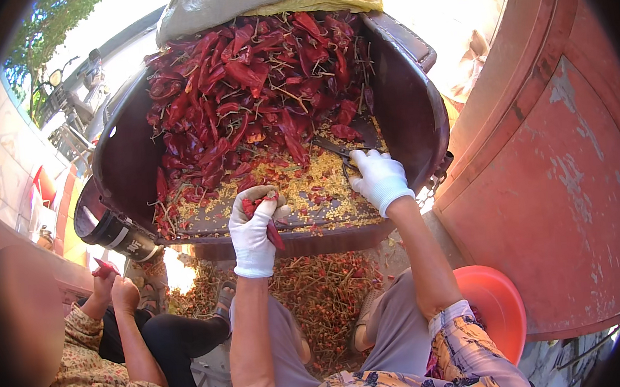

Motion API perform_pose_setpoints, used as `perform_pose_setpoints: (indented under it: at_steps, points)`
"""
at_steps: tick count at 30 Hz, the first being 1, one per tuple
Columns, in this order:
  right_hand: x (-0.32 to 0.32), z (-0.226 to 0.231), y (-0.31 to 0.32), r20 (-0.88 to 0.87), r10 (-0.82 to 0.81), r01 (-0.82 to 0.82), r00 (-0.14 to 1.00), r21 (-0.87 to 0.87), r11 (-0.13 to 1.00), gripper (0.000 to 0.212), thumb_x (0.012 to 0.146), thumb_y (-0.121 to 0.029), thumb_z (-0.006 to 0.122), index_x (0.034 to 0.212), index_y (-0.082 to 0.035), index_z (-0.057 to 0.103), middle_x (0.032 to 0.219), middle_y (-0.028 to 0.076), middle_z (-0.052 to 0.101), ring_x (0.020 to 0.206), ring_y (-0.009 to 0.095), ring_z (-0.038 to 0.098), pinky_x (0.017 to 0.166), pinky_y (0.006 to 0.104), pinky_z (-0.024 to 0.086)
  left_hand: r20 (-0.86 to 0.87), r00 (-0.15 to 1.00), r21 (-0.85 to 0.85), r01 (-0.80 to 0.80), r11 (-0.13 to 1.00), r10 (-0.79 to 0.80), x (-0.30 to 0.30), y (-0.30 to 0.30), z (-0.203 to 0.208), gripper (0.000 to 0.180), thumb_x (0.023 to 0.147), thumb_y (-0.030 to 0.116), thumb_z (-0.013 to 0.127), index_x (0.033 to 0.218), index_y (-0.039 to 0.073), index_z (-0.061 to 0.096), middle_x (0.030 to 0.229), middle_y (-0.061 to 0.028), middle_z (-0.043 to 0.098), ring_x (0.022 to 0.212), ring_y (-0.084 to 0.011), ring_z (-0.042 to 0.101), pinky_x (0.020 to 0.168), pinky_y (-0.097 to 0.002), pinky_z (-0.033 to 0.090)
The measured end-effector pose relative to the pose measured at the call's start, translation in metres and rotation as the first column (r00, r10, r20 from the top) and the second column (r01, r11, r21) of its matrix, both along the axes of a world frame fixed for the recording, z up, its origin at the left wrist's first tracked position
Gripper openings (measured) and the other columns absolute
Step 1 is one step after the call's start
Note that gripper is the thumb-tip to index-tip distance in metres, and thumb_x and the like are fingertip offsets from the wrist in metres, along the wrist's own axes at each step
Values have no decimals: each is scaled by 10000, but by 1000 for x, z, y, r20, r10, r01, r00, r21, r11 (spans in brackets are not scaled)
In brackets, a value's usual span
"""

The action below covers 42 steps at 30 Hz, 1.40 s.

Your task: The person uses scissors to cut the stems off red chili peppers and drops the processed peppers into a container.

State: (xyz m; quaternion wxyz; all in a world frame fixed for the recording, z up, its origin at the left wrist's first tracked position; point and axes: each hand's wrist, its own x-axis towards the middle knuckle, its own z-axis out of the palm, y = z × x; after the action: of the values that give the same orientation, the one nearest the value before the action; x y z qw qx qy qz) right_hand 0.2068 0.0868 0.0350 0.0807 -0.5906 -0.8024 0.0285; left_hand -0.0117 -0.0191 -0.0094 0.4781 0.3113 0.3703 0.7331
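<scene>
My left hand (pixel 250 233), in a white glove with stained fingertips, is closed around a dried red chili pepper (pixel 275 237) whose tip hangs below the fingers. In my gloved right hand (pixel 381 180) is a pair of dark scissors (pixel 330 146), its blades pointing left toward the peppers. Both hands are over the near part of a dark brown tub (pixel 408 100). A large heap of dried red chili peppers (pixel 244 76) with thin stems fills its far side. Loose yellow seeds (pixel 310 193) and red scraps lie scattered across the tub's near floor.
A person (pixel 105 351) in a patterned top sits at the left, holding a red pepper (pixel 104 267). Cut stems (pixel 317 301) cover the ground below the tub. A red basin (pixel 501 309) stands beside my right arm, near a worn red panel (pixel 541 213). A cloth (pixel 239 8) lies over the heap's far edge.
</scene>
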Motion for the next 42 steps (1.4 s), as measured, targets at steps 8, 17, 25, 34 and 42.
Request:
perform_pose_setpoints:
  at_steps: [8,17,25,34,42]
  points:
    - [-2,-7,11,-67,-32,29,997,-45,999,449,791,-279,705,1202,-151,577,1102,129,618,1062,325,591,867,443,491,23,1000,-51,-5,999,6,15,7,1,251,910,88,643,1146,21,594,1133,-91,642,941,-181,659,715,-272,599]
    - [1,-14,11,63,-116,108,991,120,987,446,734,-295,743,1108,-117,579,1058,131,641,1001,312,616,813,443,511,80,996,6,-29,1000,28,13,12,-4,224,915,85,636,1125,22,591,1095,-98,650,972,-204,662,726,-310,610]
    - [-2,5,5,-197,-158,147,967,-69,987,557,745,-265,711,1238,-78,533,1077,191,638,1025,324,631,889,431,497,32,999,-43,-23,999,24,13,10,-10,182,916,139,658,1080,70,618,1008,-62,660,838,-139,654,633,-277,588]
    - [-16,23,-23,-929,-150,-506,339,-315,803,461,879,-146,600,1313,-26,499,659,-27,499,426,48,436,412,227,346,320,947,-88,21,996,9,9,8,1,149,925,118,641,1065,77,611,935,-44,637,734,-102,610,564,-219,535]
    - [-45,14,-52,-562,537,-596,630,94,797,441,848,-279,641,1228,-83,534,1015,186,604,889,354,628,763,417,502,522,821,170,165,971,-231,-12,9,-9,96,960,102,583,1051,78,601,871,-17,598,688,-73,502,528,-205,422]
